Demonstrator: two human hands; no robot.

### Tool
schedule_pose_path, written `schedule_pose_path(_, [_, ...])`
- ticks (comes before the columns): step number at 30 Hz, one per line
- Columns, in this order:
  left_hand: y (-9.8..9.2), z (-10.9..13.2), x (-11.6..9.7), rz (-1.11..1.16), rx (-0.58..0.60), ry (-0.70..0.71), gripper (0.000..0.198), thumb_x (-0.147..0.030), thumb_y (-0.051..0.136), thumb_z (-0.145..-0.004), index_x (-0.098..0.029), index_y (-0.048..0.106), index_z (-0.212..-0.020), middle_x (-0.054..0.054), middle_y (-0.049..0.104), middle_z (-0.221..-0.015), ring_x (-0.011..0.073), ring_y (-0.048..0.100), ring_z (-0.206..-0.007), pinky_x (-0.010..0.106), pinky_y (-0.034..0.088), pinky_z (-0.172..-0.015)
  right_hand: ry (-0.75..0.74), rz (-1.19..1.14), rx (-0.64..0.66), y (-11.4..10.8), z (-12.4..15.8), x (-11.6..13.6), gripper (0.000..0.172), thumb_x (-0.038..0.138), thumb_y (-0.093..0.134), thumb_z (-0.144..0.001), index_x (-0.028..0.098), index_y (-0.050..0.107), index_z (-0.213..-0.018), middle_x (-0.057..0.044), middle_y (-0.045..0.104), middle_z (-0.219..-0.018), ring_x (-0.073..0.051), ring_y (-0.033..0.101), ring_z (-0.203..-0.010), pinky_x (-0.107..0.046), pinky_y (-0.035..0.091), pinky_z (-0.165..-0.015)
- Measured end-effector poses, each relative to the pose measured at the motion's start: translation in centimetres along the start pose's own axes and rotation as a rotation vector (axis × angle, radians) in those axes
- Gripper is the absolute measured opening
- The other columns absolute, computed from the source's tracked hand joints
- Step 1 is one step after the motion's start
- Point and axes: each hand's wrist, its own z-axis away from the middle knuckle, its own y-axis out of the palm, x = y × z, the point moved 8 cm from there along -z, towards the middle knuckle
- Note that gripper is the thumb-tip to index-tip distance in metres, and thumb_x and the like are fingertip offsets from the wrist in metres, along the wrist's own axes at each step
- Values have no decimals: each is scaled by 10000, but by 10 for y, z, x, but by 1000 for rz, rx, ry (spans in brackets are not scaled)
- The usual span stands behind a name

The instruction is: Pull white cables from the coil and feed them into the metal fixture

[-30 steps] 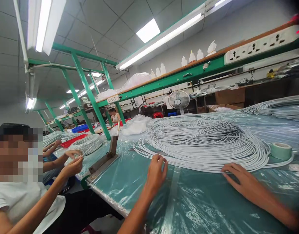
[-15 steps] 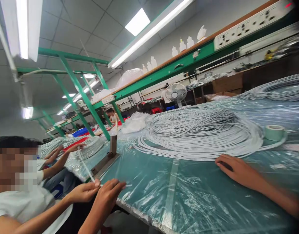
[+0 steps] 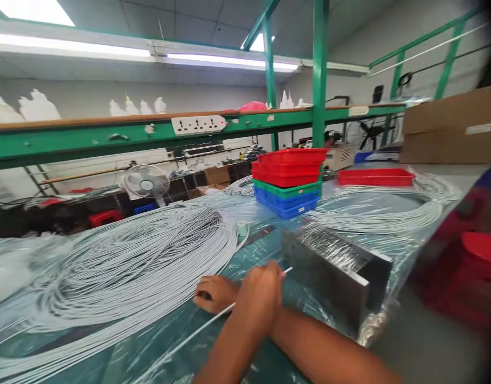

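Observation:
My left hand [image 3: 261, 298] reaches across my right forearm, closed round a thin white cable [image 3: 213, 319]. The cable's end sticks out past the fingers toward a grey metal block [image 3: 333, 266], and the rest runs back down to the left over the plastic-covered table [image 3: 157, 341]. My right hand [image 3: 214, 293] lies on the table just left of the left hand, at the edge of a big coil of white cable [image 3: 129, 256]. Its fingers rest on the sheet and hold nothing I can make out.
A tape roll [image 3: 242, 228] sits behind the coil. Stacked red, green and blue trays [image 3: 289, 181], a red tray [image 3: 375, 176] and a second coil [image 3: 381, 213] lie further back. A fan [image 3: 147, 184], a green shelf with a power strip [image 3: 198, 125] and cardboard boxes [image 3: 449, 128] stand beyond.
My head has turned right, away from the co-worker. My left hand drew a cable out to the left, then swung across to the right with it. My right hand stayed on the table.

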Motion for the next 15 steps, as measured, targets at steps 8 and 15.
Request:
schedule_pose_path(8, [25, -50, -52, -175, 152, 59, 142, -167, 481, -979, -125, 606, -1031, 136, 636, -867, 292, 632, -841, 304, 428, -668, -15, -89, -17, 0, -2, -4, 143, 322, 547, -863, 220, 526, -766, 112, 502, -757, -72, 528, -769, -181, 419, -767])
schedule_pose_path(15, [30, -43, -40, -57, 153, 83, 117, -182, 480, -995, -135, 586, -1010, 128, 635, -889, 297, 620, -875, 322, 410, -711, -67, -106, -31, 4, -5, -6, 91, 217, 639, -834, 184, 586, -768, 37, 526, -759, -99, 511, -721, -194, 395, -696])
